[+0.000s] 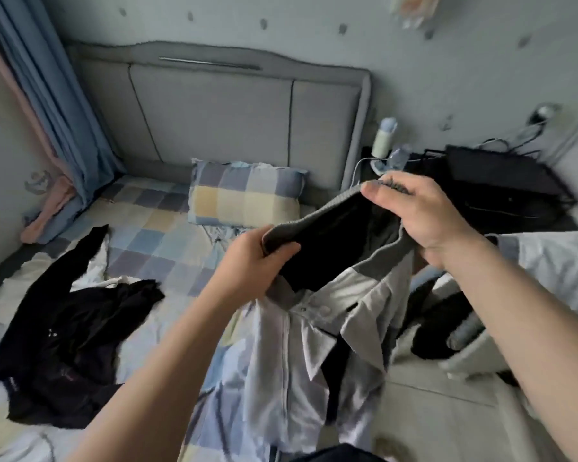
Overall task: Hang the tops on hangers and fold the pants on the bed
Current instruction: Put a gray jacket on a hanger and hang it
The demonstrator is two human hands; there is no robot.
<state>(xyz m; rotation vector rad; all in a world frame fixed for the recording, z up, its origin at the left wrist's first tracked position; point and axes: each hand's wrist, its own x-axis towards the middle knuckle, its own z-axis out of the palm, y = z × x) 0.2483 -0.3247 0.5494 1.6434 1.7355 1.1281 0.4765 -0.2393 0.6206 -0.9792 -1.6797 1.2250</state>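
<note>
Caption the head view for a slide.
Left hand and right hand hold a grey collared top open by its ribbed band, above the checked bed; black clothes lie alongside.

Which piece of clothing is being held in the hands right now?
The pale grey collared top, gripped by its ribbed band in the left hand and right hand; the black clothes lie crumpled on the bed.

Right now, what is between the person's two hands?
Head view: the ribbed edge of the grey top stretches between the left hand and right hand, both gripping it.
</note>
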